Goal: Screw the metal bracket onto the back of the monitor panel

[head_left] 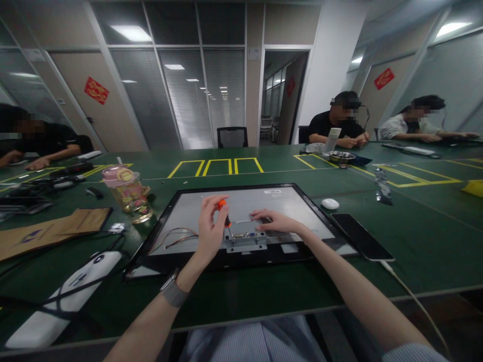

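A flat display panel (302, 211) with a black frame and grey back lies on the green table in front of me. Near its front edge sits a metal bracket (247, 246) with several port connectors. My left hand (211, 226), with a watch on the wrist, grips an orange and black screwdriver (227, 221). The screwdriver points down at the bracket's left end; whether its tip sits in a screw is too small to tell. My right hand (273, 221) rests on the panel behind the bracket's right part, fingers stretched out. Thin wires (177, 234) lie left of the bracket.
Left of the panel stand a pink-lidded bottle (130, 196), a paper bag (56, 229) and a white device (68, 296) with black cables. To the right lie a phone (360, 236) on a cable and a white case (330, 203). Several people sit across the table.
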A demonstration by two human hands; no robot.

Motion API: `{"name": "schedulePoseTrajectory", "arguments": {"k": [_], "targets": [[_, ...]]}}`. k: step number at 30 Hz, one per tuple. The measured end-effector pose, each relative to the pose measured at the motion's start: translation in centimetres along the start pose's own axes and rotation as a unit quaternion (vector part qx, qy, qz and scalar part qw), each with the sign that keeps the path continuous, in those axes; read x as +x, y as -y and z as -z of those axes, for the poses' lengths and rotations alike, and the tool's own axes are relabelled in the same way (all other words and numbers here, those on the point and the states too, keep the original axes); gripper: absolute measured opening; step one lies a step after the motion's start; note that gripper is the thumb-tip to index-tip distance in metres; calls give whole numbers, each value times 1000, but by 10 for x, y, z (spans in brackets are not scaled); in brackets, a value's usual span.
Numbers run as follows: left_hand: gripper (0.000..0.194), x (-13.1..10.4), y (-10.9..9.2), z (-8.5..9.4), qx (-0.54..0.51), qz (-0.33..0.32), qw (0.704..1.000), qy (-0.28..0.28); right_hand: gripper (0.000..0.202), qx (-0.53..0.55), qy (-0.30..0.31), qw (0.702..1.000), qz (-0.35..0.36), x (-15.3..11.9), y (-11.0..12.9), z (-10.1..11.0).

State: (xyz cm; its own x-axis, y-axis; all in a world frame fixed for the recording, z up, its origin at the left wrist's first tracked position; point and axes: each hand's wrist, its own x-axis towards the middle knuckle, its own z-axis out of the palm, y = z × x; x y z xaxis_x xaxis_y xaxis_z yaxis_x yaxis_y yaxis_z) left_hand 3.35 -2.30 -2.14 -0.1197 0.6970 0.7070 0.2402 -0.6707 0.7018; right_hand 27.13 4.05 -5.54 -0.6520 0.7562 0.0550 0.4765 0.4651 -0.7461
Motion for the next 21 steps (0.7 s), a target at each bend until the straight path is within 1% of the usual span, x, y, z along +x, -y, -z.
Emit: {"name": "schedulePoseTrajectory", "arguments": {"k": [2, 4, 9, 11, 13, 15, 16, 19, 21], "targets": [[28, 0, -1, 0, -30, 19, 999, 19, 55, -1, 1, 1000, -1, 0, -1, 0], [30, 0, 0, 1, -40, 31, 998, 23, 54, -1, 3, 1000, 1, 0, -2, 0], [22, 0, 3, 1, 19, 4, 1000, -17, 52, -6, 1, 1000, 16, 2, -7, 0], [23, 0, 2, 1, 4, 8, 1000, -7, 51, -7, 1, 1000, 15, 2, -8, 0], [28, -1, 0, 1, -27, 29, 999, 6, 52, -5, 2, 1000, 11, 2, -8, 0], [29, -2, 0, 0, -44, 44, 998, 9, 52, -4, 3, 1000, 9, 1, -7, 0], [28, -2, 0, 0, -39, 44, 998, 7, 52, -2, 3, 1000, 10, 1, -7, 0], [20, -1, 1, 1, 3, 15, 1000, -6, 53, 1, 4, 1000, 14, 1, -5, 0], [21, -1, 0, 1, 17, 1, 1000, -7, 54, 2, 5, 1000, 13, 1, -4, 0]]}}
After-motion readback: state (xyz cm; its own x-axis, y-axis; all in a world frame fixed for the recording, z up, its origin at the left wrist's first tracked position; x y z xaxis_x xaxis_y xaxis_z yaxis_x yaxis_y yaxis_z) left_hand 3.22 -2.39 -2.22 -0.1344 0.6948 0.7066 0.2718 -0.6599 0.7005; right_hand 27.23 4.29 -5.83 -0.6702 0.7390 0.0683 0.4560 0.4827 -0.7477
